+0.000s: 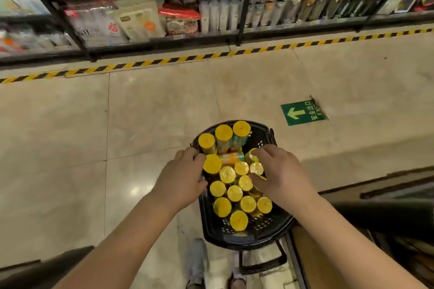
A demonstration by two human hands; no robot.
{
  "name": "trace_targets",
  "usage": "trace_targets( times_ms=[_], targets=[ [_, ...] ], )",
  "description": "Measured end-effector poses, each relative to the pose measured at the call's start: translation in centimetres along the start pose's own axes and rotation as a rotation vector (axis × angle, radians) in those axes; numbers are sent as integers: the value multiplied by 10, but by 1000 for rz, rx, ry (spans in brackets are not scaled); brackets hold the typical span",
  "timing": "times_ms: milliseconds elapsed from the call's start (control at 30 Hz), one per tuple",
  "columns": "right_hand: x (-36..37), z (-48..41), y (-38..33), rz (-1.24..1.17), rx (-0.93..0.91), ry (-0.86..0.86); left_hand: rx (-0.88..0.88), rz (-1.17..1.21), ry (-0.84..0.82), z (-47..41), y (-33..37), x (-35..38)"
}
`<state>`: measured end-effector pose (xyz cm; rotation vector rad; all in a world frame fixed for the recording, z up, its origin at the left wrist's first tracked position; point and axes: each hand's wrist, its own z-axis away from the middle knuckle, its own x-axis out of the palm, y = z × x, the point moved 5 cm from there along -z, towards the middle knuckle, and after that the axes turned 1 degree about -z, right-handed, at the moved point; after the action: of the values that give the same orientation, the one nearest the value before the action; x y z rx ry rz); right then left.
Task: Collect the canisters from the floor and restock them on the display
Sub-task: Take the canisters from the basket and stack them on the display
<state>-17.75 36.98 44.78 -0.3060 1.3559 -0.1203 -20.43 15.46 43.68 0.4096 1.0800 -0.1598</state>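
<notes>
A black plastic basket (263, 230) stands on the floor below me, filled with several upright canisters with yellow lids (234, 193). One canister (232, 157) lies on its side on top of the others. My left hand (182, 178) curls its fingers round a yellow-lidded canister (212, 163) at the basket's left edge. My right hand (279, 171) reaches in from the right and its fingers close over canisters (250, 156) near the right wall; what exactly it holds is hidden under the palm.
Beige tiled floor (152, 112) stretches ahead to a yellow-black hazard stripe (164, 61) along black shelving (150, 21) full of packaged goods. A green exit sticker (301, 112) lies on the floor. A low display edge (387, 195) sits at the right. Feet show below the basket.
</notes>
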Motion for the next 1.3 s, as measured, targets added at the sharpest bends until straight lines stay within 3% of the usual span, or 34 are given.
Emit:
trace_targets(
  times_ms=[400, 633, 767, 867, 1000, 1300],
  targets=[
    [179, -118, 62, 182, -184, -72, -42, 20, -78, -154, -52, 183],
    [229, -146, 83, 137, -189, -131, -50, -97, -57, -202, -59, 244],
    [230, -159, 85, 107, -176, -120, -43, -22, -48, -213, -63, 250],
    [227, -171, 80, 65, -186, -106, -68, 164, -31, -204, -71, 246],
    [230, -195, 67, 56, -223, -100, -111, 434, 128, -169, -82, 222],
    [270, -251, 26, 124, -408, -96, -189, 695, 477, -105, -108, 176]
  ],
)
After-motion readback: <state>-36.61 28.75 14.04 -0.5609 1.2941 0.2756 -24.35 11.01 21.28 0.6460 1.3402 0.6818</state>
